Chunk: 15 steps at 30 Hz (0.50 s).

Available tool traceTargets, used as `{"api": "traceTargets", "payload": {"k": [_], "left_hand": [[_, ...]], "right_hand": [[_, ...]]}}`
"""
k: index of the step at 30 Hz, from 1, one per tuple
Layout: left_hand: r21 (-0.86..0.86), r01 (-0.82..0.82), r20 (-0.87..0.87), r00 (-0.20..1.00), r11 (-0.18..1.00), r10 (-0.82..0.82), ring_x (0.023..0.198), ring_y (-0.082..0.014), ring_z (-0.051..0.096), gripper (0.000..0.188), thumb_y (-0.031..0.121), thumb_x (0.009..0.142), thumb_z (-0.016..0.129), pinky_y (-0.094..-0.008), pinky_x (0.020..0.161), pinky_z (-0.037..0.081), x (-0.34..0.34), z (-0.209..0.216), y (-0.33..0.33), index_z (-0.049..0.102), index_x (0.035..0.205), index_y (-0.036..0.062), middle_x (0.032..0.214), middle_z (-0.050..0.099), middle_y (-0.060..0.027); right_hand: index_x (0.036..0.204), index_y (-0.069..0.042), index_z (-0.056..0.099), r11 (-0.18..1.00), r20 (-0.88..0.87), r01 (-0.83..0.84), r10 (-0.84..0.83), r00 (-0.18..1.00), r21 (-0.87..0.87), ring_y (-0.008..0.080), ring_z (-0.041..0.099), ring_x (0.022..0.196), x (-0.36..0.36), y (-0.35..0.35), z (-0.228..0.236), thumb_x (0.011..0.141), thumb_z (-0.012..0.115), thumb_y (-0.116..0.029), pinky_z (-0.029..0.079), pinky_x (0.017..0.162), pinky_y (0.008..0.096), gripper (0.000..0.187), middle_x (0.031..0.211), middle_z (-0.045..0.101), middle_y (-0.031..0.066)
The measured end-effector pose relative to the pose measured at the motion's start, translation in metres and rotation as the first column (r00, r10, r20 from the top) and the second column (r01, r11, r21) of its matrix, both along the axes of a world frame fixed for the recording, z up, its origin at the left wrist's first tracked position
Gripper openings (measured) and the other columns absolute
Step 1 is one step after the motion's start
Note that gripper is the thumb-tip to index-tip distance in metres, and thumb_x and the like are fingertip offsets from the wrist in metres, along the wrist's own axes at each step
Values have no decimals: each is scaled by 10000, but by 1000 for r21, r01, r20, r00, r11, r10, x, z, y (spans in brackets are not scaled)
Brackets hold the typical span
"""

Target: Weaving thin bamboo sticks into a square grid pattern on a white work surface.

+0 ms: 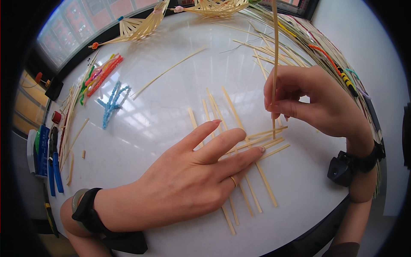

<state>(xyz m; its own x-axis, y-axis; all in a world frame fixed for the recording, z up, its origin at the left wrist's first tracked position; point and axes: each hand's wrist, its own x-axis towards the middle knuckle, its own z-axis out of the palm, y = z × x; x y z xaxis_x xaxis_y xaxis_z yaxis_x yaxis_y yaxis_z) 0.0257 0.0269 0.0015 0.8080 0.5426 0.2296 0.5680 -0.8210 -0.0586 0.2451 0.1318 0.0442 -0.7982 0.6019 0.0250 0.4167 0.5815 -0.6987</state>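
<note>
Several pale bamboo strips (pixel 266 184) lie crossed on the white table, some running away from me and others across them at the right. My left hand (pixel 188 180) rests on the crossing, fingers spread and pressing the strips, so much of the weave is hidden beneath it. Between thumb and fingertips, my right hand (pixel 308 96) pinches one long bamboo strip (pixel 275 43). That strip stands nearly upright, and its lower end reaches down to the right-hand ends of the crosswise strips; whether it touches them I cannot tell.
Loose strips (pixel 274 51) lie at the far right, beside a long bundle (pixel 317 49). Coloured pipe cleaners (pixel 105 77) and blue ones (pixel 112 103) are at the left. Pliers with blue handles (pixel 55 171) lie at the left edge. Woven bamboo pieces (pixel 143 28) stand at the back.
</note>
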Motion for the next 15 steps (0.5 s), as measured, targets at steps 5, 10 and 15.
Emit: {"api": "traceTargets", "payload": {"k": [5, 10, 15], "left_hand": [[16, 7, -1, 1000, 1000, -7, 1156, -244, 468, 405, 156, 657, 590, -385, 945, 444, 0, -2, 0, 706, 1030, 48, 1292, 553, 2], [27, 2, -5, 1000, 1000, -2, 1153, -241, 467, 404, 158, 666, 592, -378, 940, 447, 1, -1, -1, 700, 1039, 47, 1293, 552, 0], [20, 1, 22, 1000, 1000, -1, 1146, -241, 477, 393, 153, 685, 589, -382, 941, 447, 1, -3, 1, 689, 1047, 37, 1295, 553, -4]], "right_hand": [[906, -8, 548, 990, 3, -83, 83, 997, 110, 114, 606, 716, -1, -6, 3, 831, 591, 66, 489, 658, 243, 114, 803, 615, 34], [904, -8, 545, 1000, -28, -23, 23, 999, -1, 118, 605, 715, -2, 5, -8, 845, 577, 45, 484, 659, 240, 86, 772, 606, 24], [895, -40, 557, 957, 11, 54, -53, 999, -286, 71, 588, 716, 1, 20, -17, 858, 613, -63, 447, 610, 207, 71, 777, 610, 4]]}}
